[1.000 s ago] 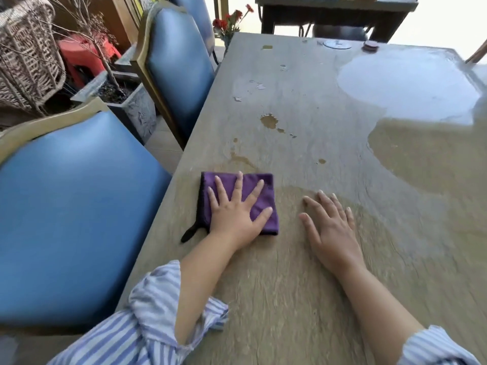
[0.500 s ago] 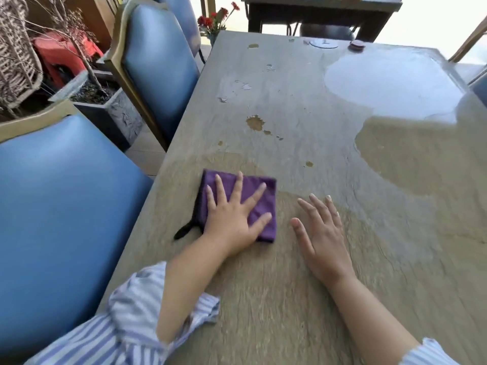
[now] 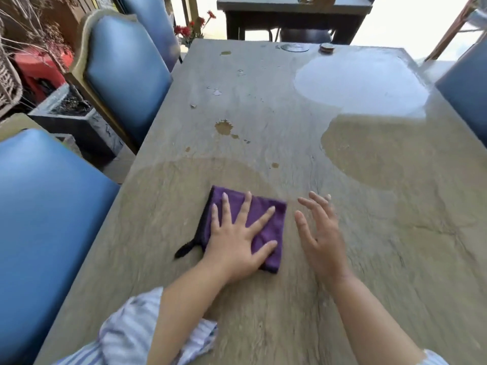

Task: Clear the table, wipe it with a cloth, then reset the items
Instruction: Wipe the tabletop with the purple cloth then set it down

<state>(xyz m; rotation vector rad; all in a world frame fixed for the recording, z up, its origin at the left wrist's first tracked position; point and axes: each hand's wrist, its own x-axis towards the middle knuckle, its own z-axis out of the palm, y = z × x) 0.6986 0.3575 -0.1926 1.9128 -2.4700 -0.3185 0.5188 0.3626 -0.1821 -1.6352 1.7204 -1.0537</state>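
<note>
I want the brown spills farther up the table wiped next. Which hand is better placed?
Left. The left hand lies flat on the purple cloth, with the brown spills straight ahead of it. The right hand is beside the cloth, open and holding nothing.

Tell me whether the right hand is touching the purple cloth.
Apart. The head view shows a strip of table between the right hand and the cloth; only the left hand lies flat on it.

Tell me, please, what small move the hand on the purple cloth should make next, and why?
Probably push the purple cloth forward toward the brown stain. The left hand lies flat on it, the table around it looks damp, likely already wiped, and the stain sits unwiped just beyond that patch.
</note>
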